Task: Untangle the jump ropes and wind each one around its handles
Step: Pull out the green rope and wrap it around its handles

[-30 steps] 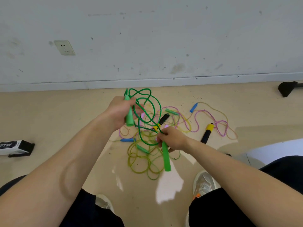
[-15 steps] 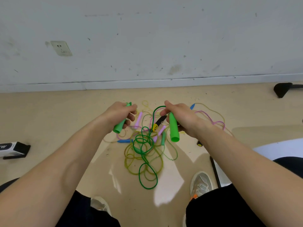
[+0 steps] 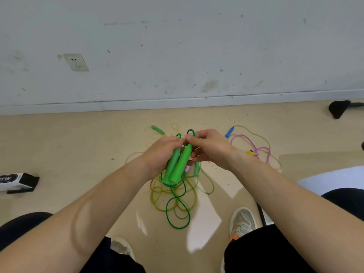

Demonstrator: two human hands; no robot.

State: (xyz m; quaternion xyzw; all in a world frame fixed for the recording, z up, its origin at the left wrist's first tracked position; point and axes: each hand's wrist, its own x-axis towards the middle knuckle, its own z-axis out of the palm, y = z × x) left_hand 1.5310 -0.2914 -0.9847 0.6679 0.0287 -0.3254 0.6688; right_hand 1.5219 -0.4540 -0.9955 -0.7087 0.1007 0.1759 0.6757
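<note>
Head view: over the smooth beige floor (image 3: 78, 154) and its tangle of thin ropes (image 3: 157, 196), left hand (image 3: 159, 154) fingers clasp two tapered green plastic handles (image 3: 177, 166) side by side; right hand (image 3: 210, 148) fingers pinch their tops. A glossy green cord (image 3: 178, 227) dangles in loops.

Got 2 bare forearms coming in from the bottom corners, meeting just above mid-frame. Seeing the left hand (image 3: 159, 154) curled round 2 green handles (image 3: 178, 166) held side by side, thumb up top. Got the right hand (image 3: 212, 148) knuckles-up, touching the left, thumb and forefinger pinching at the handles' upper tips, other fingers curled underneath. Looking at both wrists roughly straight.
</note>
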